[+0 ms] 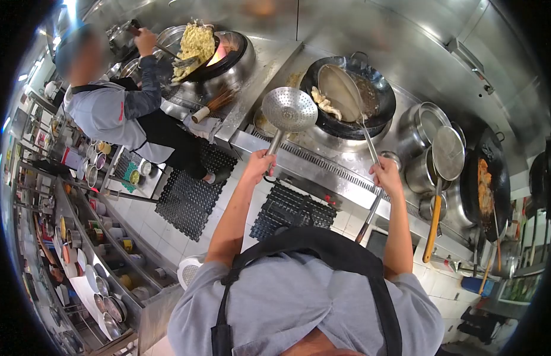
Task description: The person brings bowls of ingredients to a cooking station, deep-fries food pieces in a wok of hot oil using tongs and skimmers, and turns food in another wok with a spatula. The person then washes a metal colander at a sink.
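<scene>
My left hand [260, 166] is closed around the handle of a perforated ladle [290, 109], whose round bowl is held to the left of a black wok [382, 126]. My right hand [386, 174] grips the long handle of a mesh strainer [337, 89], tilted inside that wok. Pale food pieces [325, 104] lie by the strainer's left edge, and dark liquid shows at the wok's right side. Another ladle [370, 216] slants across the stove edge under my right hand; whether that hand touches it I cannot tell.
A co-worker [118, 107] at left tosses yellowish food [195, 46] over a flaming burner. At right are metal pots [419, 172], a wooden-handled strainer [448, 153] and a wok [471, 178] with orange-brown food. Black mats [293, 207] cover parts of the floor.
</scene>
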### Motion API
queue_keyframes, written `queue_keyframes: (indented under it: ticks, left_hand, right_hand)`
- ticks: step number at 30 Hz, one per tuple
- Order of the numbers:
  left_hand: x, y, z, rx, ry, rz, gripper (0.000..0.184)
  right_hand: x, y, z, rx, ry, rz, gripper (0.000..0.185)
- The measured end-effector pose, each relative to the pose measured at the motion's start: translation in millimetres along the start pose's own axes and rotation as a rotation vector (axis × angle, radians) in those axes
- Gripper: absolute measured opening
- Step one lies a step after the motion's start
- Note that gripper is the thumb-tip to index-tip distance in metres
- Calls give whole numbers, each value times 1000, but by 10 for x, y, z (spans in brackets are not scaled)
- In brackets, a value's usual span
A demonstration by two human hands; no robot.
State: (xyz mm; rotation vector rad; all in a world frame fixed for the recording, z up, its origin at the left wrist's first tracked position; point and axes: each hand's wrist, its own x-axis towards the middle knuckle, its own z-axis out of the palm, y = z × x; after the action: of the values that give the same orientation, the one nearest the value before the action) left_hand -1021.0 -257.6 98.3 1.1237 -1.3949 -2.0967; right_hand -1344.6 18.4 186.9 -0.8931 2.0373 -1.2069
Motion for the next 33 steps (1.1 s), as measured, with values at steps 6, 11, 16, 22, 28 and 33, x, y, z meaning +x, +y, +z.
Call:
queue_keyframes:
  ticks: [6, 11, 16, 22, 28, 33]
  left_hand:
    - [-27, -110, -14, -23, -32, -5, 20]
    - [52, -72, 76, -62, -57, -16, 16]
    - [49, -57, 102, -69, -57, -15, 14]
    - [-53, -39, 72, -138, -51, -30, 16]
    - [-162, -42, -131, -107, -11, -20, 16]
    - [-195, -78, -236, -3, 39, 9, 14]
  right_hand:
    - [-80, -46, 1, -47, 8, 8, 12]
    - [261, -120, 199, -19, -47, 23, 16]
    - [78, -405, 443, 256, -55, 36, 12]
    - [115, -587, 445, -46, 43, -94, 12]
    - [870, -186, 416, -433, 262, -177, 13]
    - [1002, -122, 701, 199, 149, 95, 5]
